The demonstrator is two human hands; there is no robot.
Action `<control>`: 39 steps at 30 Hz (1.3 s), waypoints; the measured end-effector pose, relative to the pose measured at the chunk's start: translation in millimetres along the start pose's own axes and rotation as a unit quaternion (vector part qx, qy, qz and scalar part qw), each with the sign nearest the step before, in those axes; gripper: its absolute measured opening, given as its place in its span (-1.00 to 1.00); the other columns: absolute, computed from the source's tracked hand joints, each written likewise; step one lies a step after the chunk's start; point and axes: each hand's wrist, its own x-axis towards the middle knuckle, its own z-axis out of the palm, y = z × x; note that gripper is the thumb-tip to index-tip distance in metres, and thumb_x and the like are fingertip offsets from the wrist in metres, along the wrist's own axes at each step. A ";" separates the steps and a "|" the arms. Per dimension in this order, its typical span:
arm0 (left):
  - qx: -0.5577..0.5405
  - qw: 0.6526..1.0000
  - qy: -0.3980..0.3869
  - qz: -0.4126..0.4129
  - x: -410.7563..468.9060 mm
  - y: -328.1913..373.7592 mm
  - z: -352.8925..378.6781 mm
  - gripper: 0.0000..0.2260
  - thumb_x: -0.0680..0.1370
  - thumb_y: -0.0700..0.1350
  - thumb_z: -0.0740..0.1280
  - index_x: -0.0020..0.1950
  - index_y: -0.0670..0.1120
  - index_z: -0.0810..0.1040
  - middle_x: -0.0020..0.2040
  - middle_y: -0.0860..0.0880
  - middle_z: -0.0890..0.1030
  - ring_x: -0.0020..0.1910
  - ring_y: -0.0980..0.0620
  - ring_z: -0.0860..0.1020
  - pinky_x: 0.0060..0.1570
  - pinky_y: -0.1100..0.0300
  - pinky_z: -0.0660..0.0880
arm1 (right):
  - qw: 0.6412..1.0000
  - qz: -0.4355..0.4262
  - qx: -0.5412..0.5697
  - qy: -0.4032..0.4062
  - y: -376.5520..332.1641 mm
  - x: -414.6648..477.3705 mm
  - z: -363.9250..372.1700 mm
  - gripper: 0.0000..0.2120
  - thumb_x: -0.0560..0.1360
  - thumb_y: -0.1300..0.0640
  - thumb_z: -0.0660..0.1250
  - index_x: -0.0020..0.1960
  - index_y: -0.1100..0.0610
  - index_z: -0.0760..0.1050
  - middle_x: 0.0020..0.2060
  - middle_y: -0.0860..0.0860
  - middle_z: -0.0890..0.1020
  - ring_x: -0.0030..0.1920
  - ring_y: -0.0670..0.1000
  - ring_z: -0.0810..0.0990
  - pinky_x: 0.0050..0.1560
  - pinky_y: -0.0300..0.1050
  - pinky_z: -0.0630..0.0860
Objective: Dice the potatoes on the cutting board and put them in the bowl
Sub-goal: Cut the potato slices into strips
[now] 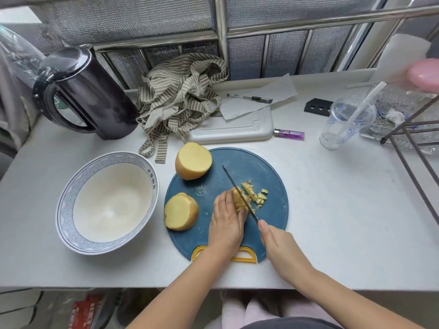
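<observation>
At the bottom centre of the frame the right hand [278,241] grips the handle of the knife [240,193], its fingers [263,225] wrapped round it with one tip laid up by the blade. Just left of it, the left hand [226,222] holds the potato piece [237,198] down on the blue cutting board [268,162], fingers curled over the piece and close against the blade. Raw potato is likely firm, wet and slippery on its cut faces, so it should rest flat side down and be pinned from above, fingertips tucked back. The diced bits [255,193] lie right of the blade; small and light, they are probably best scooped together. Two potato halves, the nearer half [180,213] and the farther half [193,160], wait at the board's left edge. At centre left the bowl [69,210] stands on the surface beside the board and holds no potato yet. At upper right a plastic cup [342,129] holds a straw.
</observation>
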 end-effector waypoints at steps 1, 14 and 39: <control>0.006 1.000 -0.004 -0.005 0.6 0.4 0.9 -0.28 0.50 0.23 -0.18 0.51 -0.19 0.15 0.46 -0.12 0.23 0.46 -0.07 0.12 0.46 0.08 0.09 | 1.000 -0.004 -0.004 0.000 -0.3 -0.1 0.9 -0.54 0.58 -0.18 -0.11 -0.33 0.09 0.24 -0.44 -0.05 0.36 -0.38 -0.07 0.32 -0.24 -0.10 0.27; 0.050 0.998 0.044 0.011 4.0 -2.0 9.4 -0.50 0.53 0.05 0.10 0.36 -0.24 0.31 0.21 -0.19 0.50 0.22 -0.16 0.43 0.10 -0.03 0.53 | 1.000 0.013 -0.010 -0.011 -1.0 7.3 3.0 -0.51 0.60 -0.17 -0.14 -0.36 0.09 0.21 -0.47 -0.05 0.34 -0.38 -0.01 0.33 -0.22 -0.04 0.30; 0.052 0.997 0.052 0.015 5.6 -2.8 11.9 -0.50 0.54 0.05 0.09 0.35 -0.26 0.29 0.21 -0.22 0.50 0.19 -0.22 0.52 0.10 -0.04 0.53 | 0.993 0.083 -0.036 -0.073 -21.0 15.0 -14.3 -0.47 0.65 -0.18 -0.14 -0.35 0.11 0.23 -0.49 0.00 0.35 -0.50 -0.04 0.32 -0.36 -0.14 0.32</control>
